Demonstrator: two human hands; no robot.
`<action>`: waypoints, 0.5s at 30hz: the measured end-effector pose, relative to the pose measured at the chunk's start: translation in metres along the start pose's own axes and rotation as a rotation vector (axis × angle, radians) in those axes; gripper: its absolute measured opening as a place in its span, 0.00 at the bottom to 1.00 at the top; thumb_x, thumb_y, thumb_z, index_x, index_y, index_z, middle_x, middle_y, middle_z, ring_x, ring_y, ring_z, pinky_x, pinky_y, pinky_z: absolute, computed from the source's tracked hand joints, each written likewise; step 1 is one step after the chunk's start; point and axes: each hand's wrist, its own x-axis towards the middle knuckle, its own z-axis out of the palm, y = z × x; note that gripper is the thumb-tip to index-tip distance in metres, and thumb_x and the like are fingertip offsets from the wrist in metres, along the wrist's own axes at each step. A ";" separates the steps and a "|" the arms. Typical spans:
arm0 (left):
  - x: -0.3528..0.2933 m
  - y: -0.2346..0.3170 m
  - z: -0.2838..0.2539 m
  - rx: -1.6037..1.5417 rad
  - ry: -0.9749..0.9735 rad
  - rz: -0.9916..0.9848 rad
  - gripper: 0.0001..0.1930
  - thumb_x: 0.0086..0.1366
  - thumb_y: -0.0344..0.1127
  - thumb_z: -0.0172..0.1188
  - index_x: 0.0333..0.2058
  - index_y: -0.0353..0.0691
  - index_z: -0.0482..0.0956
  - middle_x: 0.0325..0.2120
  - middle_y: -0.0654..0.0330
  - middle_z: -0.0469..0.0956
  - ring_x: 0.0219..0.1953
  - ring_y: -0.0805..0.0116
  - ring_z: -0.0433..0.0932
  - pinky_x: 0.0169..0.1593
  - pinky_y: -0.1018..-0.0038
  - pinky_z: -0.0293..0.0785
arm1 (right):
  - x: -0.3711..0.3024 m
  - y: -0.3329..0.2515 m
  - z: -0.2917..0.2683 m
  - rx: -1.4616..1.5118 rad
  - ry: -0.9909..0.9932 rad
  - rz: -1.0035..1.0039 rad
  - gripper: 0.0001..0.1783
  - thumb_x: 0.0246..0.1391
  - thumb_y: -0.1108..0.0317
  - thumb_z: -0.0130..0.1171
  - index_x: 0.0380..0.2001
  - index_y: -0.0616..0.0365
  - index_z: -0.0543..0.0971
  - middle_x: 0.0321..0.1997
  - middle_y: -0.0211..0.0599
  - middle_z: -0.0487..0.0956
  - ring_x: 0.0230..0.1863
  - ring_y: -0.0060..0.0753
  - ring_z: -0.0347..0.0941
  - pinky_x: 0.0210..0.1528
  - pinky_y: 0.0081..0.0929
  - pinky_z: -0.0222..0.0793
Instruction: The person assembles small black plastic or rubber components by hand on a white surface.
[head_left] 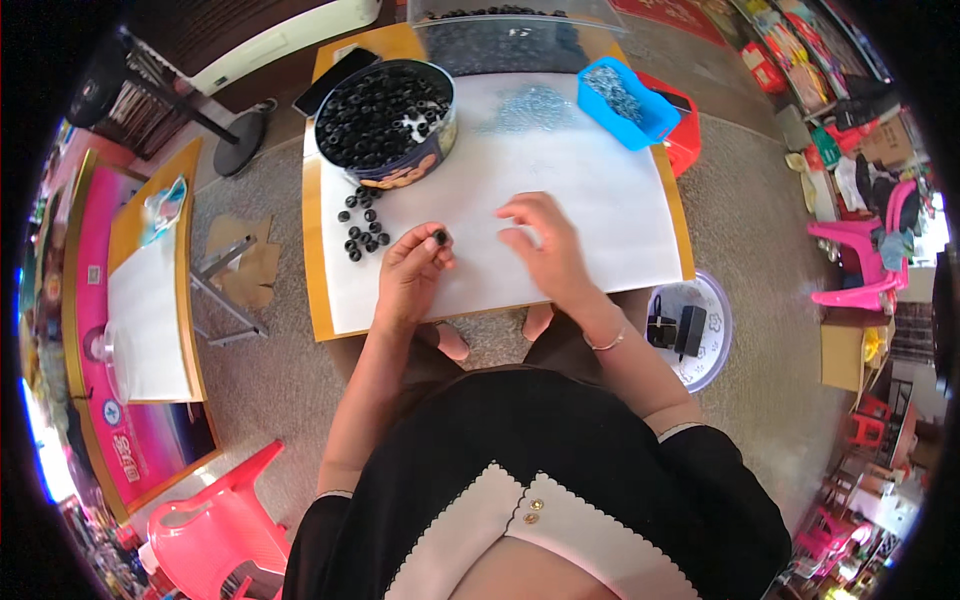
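The left hand pinches 1 round black bead over the desk. The right hand is open, fingers apart, away from it. The bead looks light, hard and slippery, best held by its sides.

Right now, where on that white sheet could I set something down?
The widest bare patch of white sheet lies between the right hand, the blue tray and the table's right edge. A smaller one is the near-left corner, below the loose black beads. It's crowded far left, with the tub, and far middle, with shiny bits.
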 end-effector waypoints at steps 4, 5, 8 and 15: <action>0.002 0.000 0.009 -0.018 -0.011 0.009 0.09 0.63 0.29 0.55 0.40 0.33 0.75 0.32 0.60 0.75 0.31 0.74 0.73 0.38 0.77 0.71 | -0.022 0.040 -0.077 -0.429 0.373 0.159 0.06 0.46 0.77 0.58 0.31 0.60 0.77 0.32 0.40 0.76 0.34 0.39 0.73 0.36 0.31 0.69; 0.003 0.001 0.010 -0.018 -0.011 0.004 0.09 0.63 0.30 0.55 0.40 0.33 0.75 0.32 0.60 0.75 0.31 0.74 0.73 0.38 0.77 0.71 | -0.028 0.053 -0.095 -0.505 0.397 0.172 0.06 0.46 0.77 0.58 0.30 0.60 0.77 0.31 0.41 0.76 0.33 0.40 0.73 0.36 0.31 0.69; 0.003 0.000 0.010 -0.011 -0.009 -0.003 0.09 0.63 0.30 0.55 0.40 0.33 0.74 0.33 0.60 0.74 0.31 0.74 0.72 0.38 0.77 0.71 | -0.035 0.068 -0.118 -0.586 0.382 0.250 0.05 0.45 0.76 0.59 0.29 0.61 0.77 0.31 0.41 0.76 0.33 0.41 0.73 0.36 0.31 0.69; -0.001 0.004 0.009 0.027 -0.005 0.002 0.09 0.63 0.30 0.55 0.41 0.34 0.74 0.32 0.60 0.75 0.32 0.74 0.72 0.39 0.77 0.71 | -0.026 0.076 -0.102 -0.686 0.306 0.159 0.06 0.48 0.72 0.58 0.32 0.60 0.79 0.30 0.39 0.77 0.31 0.34 0.73 0.36 0.25 0.67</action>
